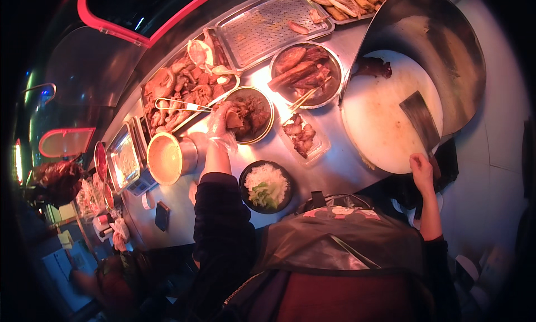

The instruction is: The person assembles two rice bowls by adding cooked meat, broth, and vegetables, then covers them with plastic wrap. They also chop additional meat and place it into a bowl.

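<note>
My left hand [222, 123], in a clear plastic glove, reaches into a round metal bowl [272, 116] of dark braised meat [255, 114]. Its fingers are closed around a brownish piece of meat [234, 120] at the bowl's left side. A bare fist, my right hand [422, 170], is at the near edge of a round white chopping board [385, 118], closed at the handle end of a cleaver [420, 120]. The broad blade lies on the board. Below the meat bowl, a black bowl [244, 179] holds white rice [271, 175] and green vegetables [264, 194].
A clear tray of chopped roast meat [301, 136] sits beside a bowl of roast strips [304, 70] with wooden chopsticks. Tongs [181, 105] lie across a meat tray. A perforated tray [268, 29], yellowish tub [165, 158] and dark phone [162, 216] are nearby. A curved metal guard [446, 37] surrounds the board.
</note>
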The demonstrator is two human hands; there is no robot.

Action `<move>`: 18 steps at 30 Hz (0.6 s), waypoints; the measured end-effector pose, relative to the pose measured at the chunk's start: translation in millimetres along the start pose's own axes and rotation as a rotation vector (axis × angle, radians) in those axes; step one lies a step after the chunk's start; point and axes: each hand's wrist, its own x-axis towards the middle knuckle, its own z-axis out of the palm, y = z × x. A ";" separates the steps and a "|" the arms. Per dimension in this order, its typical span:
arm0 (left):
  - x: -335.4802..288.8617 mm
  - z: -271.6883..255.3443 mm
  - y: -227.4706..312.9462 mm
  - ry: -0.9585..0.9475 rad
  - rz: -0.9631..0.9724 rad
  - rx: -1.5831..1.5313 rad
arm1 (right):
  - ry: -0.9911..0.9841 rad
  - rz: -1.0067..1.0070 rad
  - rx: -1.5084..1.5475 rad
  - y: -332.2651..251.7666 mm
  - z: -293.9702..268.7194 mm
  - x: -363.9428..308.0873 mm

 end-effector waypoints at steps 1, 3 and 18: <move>-1.6 2.6 -0.6 -0.011 0.033 -0.011 | -0.002 0.007 0.014 4.1 -1.7 0.7; -6.9 2.6 2.7 0.026 -0.034 0.050 | 0.024 0.002 0.001 11.3 -5.7 3.3; -91.6 68.3 16.0 -0.026 -0.125 -0.323 | 0.056 0.268 -0.454 103.1 -34.9 22.0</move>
